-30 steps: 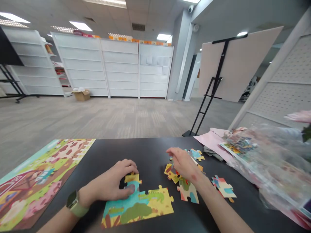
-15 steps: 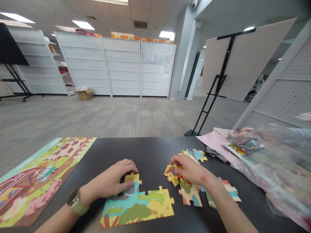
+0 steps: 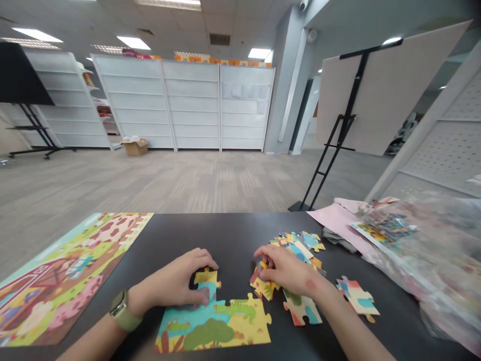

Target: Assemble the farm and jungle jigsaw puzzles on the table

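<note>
Black tabletop (image 3: pixel 235 271) between | left hand (image 3: pixel 186 281): puzzle (image 3: pixel 214 328) edge | right hand (image 3: pixel 287 271): yellow piece (image 3: pixel 266 290)

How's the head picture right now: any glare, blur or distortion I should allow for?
Head view: ceiling lights burn out to white; plastic wrapping at right looks soft and smeared; shelving at left leans, probably lens distortion; the joined puzzle section is readable, without strong glare.

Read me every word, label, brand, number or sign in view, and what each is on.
No text is readable.
Orange boxes: any markings too small and blurred.
Papers at the back: too small.
Watch: nothing legible.
Joined puzzle: no lettering seen.
Loose pieces: no lettering seen.
</note>
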### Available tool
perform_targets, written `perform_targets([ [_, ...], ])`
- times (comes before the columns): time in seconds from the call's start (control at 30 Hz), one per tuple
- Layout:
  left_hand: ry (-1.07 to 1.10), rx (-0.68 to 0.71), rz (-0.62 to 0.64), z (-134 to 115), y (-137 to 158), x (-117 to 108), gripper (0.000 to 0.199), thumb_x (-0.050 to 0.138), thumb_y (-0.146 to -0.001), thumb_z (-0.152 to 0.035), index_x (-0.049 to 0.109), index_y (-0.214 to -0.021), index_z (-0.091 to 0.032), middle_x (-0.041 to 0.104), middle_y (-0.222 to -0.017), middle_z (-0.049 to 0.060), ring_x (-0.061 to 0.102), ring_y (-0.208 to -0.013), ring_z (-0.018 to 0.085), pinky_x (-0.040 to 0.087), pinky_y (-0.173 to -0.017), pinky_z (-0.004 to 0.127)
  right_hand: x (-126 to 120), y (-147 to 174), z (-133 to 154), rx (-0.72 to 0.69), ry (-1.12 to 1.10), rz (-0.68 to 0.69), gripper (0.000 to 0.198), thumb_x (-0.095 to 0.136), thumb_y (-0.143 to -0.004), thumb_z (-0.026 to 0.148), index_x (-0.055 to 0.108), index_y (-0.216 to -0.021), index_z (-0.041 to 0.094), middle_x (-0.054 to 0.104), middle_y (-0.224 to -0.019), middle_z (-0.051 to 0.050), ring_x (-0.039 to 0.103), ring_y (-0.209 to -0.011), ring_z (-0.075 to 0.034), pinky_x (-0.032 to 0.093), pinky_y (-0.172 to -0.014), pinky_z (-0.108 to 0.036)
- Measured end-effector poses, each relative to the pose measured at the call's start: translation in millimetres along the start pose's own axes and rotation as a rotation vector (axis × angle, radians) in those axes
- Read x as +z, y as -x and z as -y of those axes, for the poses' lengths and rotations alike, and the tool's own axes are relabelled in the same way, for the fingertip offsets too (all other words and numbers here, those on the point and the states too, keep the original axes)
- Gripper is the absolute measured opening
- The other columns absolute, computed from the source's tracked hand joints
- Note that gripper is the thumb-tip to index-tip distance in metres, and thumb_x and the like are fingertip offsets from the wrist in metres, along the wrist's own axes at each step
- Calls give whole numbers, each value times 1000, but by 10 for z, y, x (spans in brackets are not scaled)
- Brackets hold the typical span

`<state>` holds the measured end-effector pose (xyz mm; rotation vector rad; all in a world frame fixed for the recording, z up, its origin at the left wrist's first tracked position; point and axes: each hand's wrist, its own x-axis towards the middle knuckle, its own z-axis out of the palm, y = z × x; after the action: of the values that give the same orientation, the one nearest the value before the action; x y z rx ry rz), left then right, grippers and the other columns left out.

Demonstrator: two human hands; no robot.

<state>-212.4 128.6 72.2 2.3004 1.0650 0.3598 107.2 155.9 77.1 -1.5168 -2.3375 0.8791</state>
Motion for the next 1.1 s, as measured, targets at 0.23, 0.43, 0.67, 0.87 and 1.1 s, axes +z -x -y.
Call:
perform_targets([
  [0.23, -2, -34, 22, 5, 17, -20, 49, 85, -70, -24, 62, -113, -27, 61, -112, -1, 58, -104, 22, 43, -94, 31, 68, -85, 81, -77, -449, -149, 12, 65, -82, 32, 68, -86, 21, 63, -72, 1, 56, -66, -15, 42, -59, -25],
  [0.43, -9, -43, 32, 1, 19, -26, 47, 82, -71, -23, 62, -113, -27, 61, -113, -1, 58, -104, 22, 43, -95, 31, 92, -157, 74, -42, -582, -305, 26, 57, -86, 46, 61, -92, 20, 60, -71, 3, 52, -59, -13, 41, -54, -24],
  [0.67, -1, -28, 9, 0, 22, -21, 29, 71, -86, -26, 62, -113, -26, 62, -110, 0, 59, -98, 20, 45, -90, 31, 161, -252, -24, 28, -358, -494, 23, 42, -92, 29, 59, -105, 20, 66, -92, -5, 64, -78, -19, 51, -72, -31],
  [0.87, 61, -28, -54, 55, -2, -40, 16, 54, -98, -24, 65, -110, -24, 65, -103, 1, 61, -87, 16, 48, -80, 28, 234, -157, 70, 56, -27, -467, 16, 50, -88, 19, 66, -84, 22, 66, -86, -6, 63, -91, -26, 43, -87, -38],
  [1.1, 75, -9, -90, 64, -12, -72, 20, 48, -100, -26, 66, -108, -21, 68, -98, 3, 63, -82, 15, 50, -76, 26, 374, -72, 266, 89, 194, -291, 34, 68, -85, 40, 69, -110, 18, 66, -110, -13, 63, -106, -33, 46, -86, -38],
])
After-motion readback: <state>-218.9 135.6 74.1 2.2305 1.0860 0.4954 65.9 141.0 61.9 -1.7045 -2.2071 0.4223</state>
